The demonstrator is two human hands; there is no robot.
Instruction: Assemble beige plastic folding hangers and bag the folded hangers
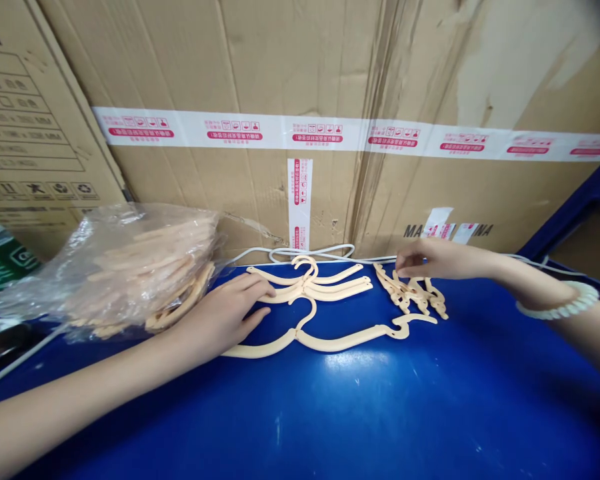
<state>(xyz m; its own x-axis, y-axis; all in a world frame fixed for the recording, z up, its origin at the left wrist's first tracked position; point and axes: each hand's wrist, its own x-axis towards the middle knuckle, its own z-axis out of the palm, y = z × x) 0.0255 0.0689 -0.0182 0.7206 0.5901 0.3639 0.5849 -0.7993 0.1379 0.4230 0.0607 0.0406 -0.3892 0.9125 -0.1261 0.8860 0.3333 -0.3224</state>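
Note:
Cream plastic clothes hangers lie on a blue tabletop. One spread hanger is in front, with a small hooked piece at its right end. Behind it several more hangers lie stacked, hooks pointing away from me. My left hand rests over the left arms of these hangers, fingers stretched and thumb apart, gripping nothing that I can see. Over a heap of small cream hooked pieces at the right, my right hand has its fingers pinched together. What is between the fingertips is hidden.
A clear plastic bag full of cream hanger parts stands at the left, near a green-labelled bottle. Large cardboard boxes wall off the back. A white cable runs along their foot. The blue tabletop extends toward me.

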